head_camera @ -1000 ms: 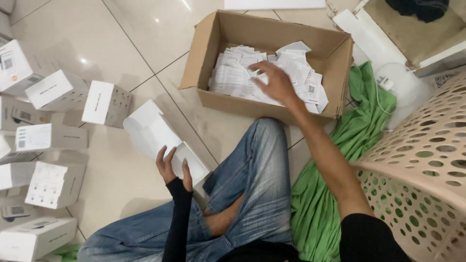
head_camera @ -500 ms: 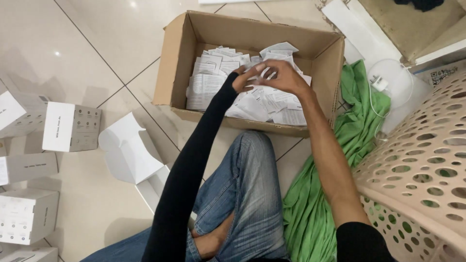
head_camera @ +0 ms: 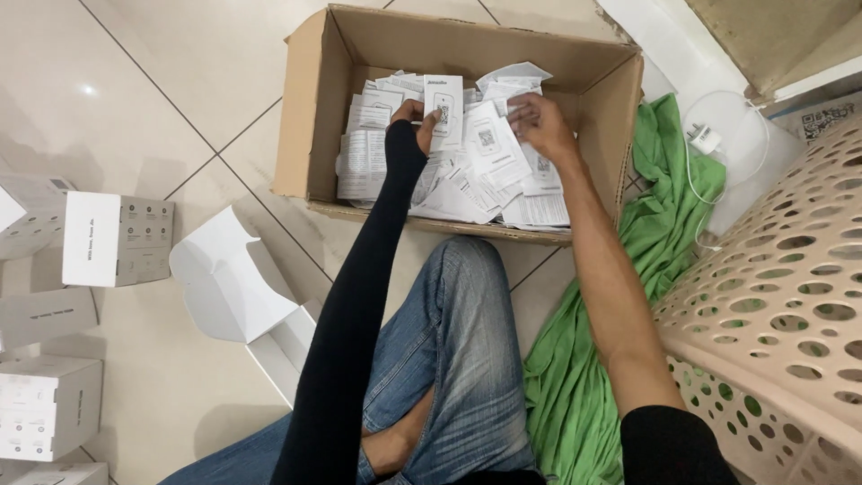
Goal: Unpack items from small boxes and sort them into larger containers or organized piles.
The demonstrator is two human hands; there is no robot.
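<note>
An open brown cardboard box [head_camera: 323, 108] stands on the tiled floor in front of me, filled with several white printed leaflets and cards [head_camera: 467, 175]. My left hand [head_camera: 415, 121], in a black sleeve, pinches an upright white card [head_camera: 443, 110] inside the box. Over the right side of the pile, my right hand [head_camera: 540, 126] has its fingers closed on a white leaflet [head_camera: 514, 90]. My bent leg in blue jeans [head_camera: 449, 359] lies below the box.
Several small white boxes [head_camera: 117, 238] stand on the floor at the left. An opened white carton [head_camera: 229, 287] lies by my knee. A green cloth [head_camera: 584, 359] lies at the right, beside a beige perforated basket [head_camera: 781, 296]. A white charger with cable [head_camera: 705, 139] rests behind.
My left arm left the open white carton and reached into the cardboard box, where it now holds a card. My right hand stayed over the pile. The view shifted closer to the box.
</note>
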